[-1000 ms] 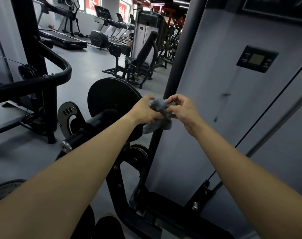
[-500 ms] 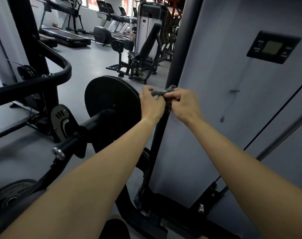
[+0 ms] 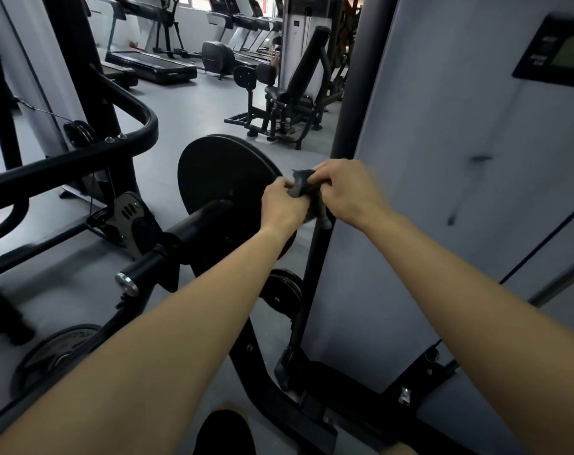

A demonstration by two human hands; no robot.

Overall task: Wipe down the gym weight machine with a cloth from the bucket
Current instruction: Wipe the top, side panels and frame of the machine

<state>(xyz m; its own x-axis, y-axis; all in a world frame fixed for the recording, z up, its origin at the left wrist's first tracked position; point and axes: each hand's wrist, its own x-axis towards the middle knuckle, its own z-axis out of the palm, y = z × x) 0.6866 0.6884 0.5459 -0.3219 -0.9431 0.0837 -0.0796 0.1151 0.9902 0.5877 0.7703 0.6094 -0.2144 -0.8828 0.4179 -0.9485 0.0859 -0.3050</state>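
Both hands meet in front of the weight machine's black upright post point(image 3: 313, 277), at the left edge of its grey panel point(image 3: 443, 208). The grey cloth point(image 3: 300, 184) is bunched between them. The left hand point(image 3: 284, 208) pinches its lower left part with curled fingers, and the right hand point(image 3: 348, 195) grips its upper right part, fingers folded over it. A tail of cloth hangs below the right hand, across the post; whether it touches the post is unclear. The black weight plate point(image 3: 220, 172) stands just left of the left hand.
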